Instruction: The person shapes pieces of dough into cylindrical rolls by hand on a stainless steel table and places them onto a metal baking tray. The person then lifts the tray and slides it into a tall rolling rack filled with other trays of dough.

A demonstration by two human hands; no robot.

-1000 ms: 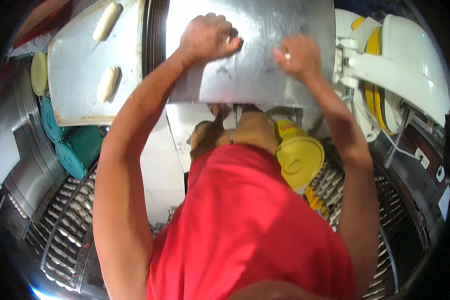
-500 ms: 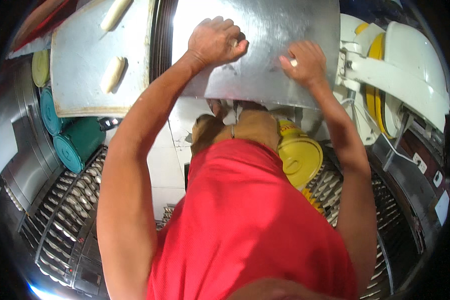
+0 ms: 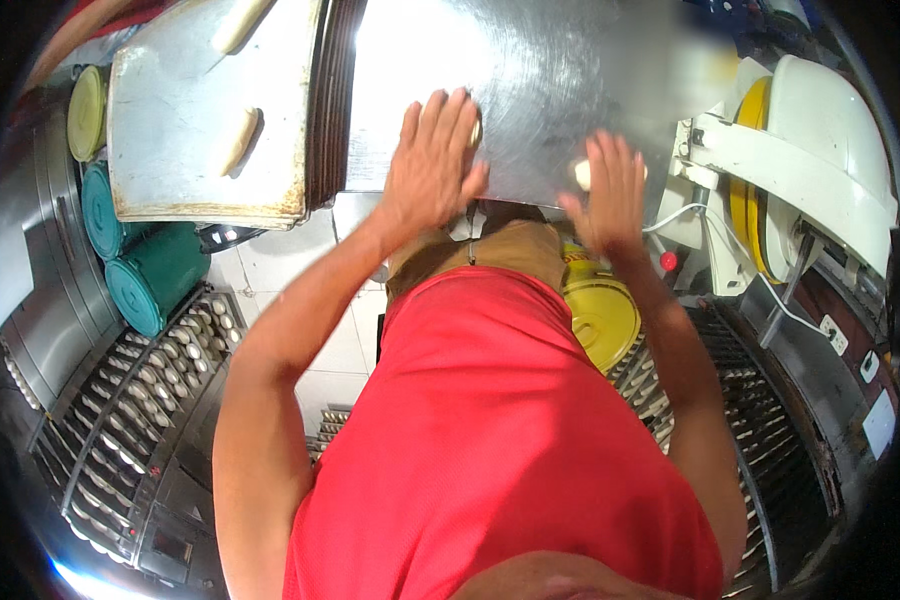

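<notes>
Steel table (image 3: 540,85), where we note open room between the hands, near edge by the wrists; tray (image 3: 185,110), two dough rolls (image 3: 235,142) on it; lidded green bins (image 3: 138,290), contents hidden; left hand (image 3: 432,155), right hand (image 3: 613,192), unclenched, fingers straight, each partly covering a dough piece (image 3: 582,175) on the table

Near the front edge of the metal bench (image 3: 540,80), the left hand (image 3: 435,155) has its fingers stretched out, partly hiding a small dough piece (image 3: 476,132). The right hand (image 3: 610,190), close to the front right corner, partly covers a second dough piece (image 3: 583,174). Beside the bench's left edge, a baking tray (image 3: 175,110) carries two dough rolls (image 3: 236,140).
</notes>
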